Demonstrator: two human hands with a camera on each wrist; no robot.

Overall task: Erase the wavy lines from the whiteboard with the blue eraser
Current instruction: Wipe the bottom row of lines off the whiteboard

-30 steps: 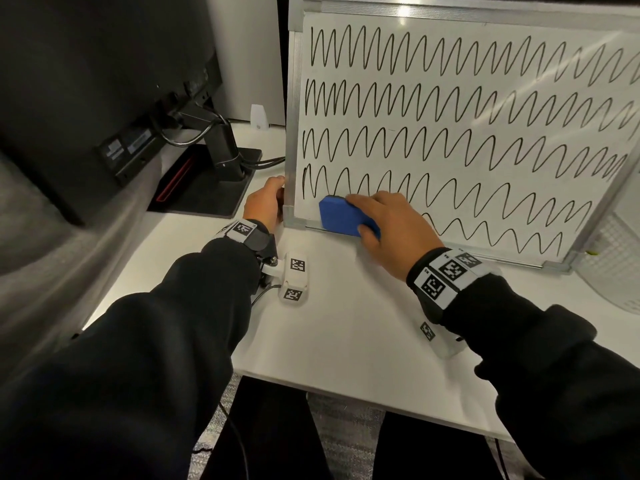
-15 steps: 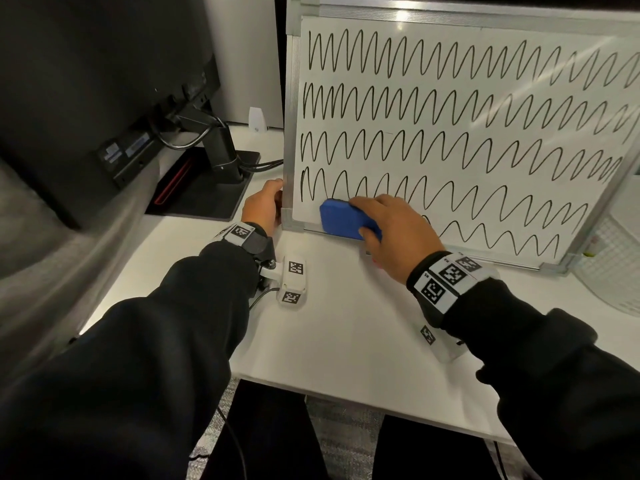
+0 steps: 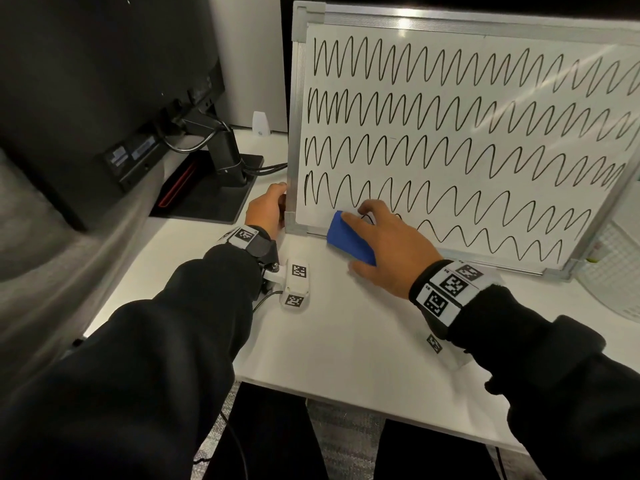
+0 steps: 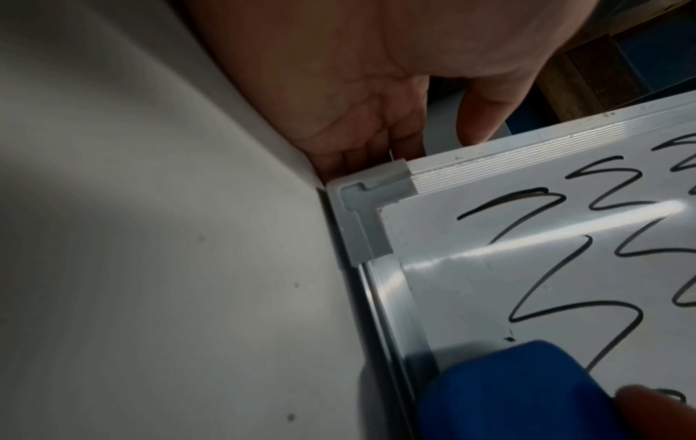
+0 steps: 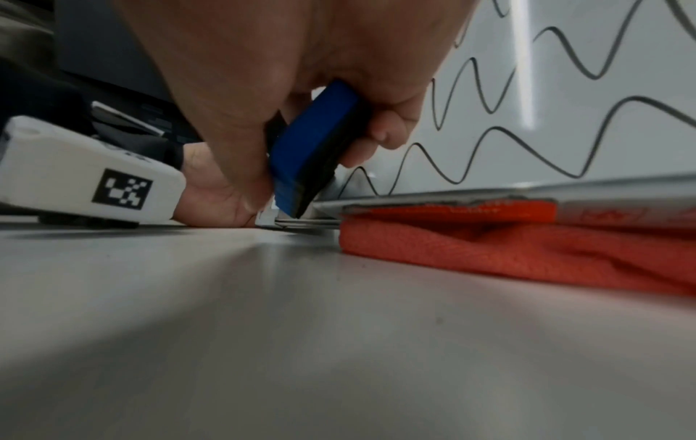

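- Right hand (image 3: 388, 251): I see it grasping the blue eraser (image 3: 349, 239), thumb on one face and fingers on the other, eraser tilted against the whiteboard (image 3: 485, 140) at the bottom wavy line (image 3: 491, 237), near the lower-left corner.
- Left hand (image 3: 266, 209): fingers wrapped behind the board's left frame edge, gripping it.
- Orange cloth (image 5: 527, 253): on the white desk (image 3: 346, 341), under the board's lower rail.

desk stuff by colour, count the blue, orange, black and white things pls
blue: 1, blue eraser
orange: 1, cloth
black: 1, monitor
white: 2, whiteboard with wavy lines, small stand
total: 5
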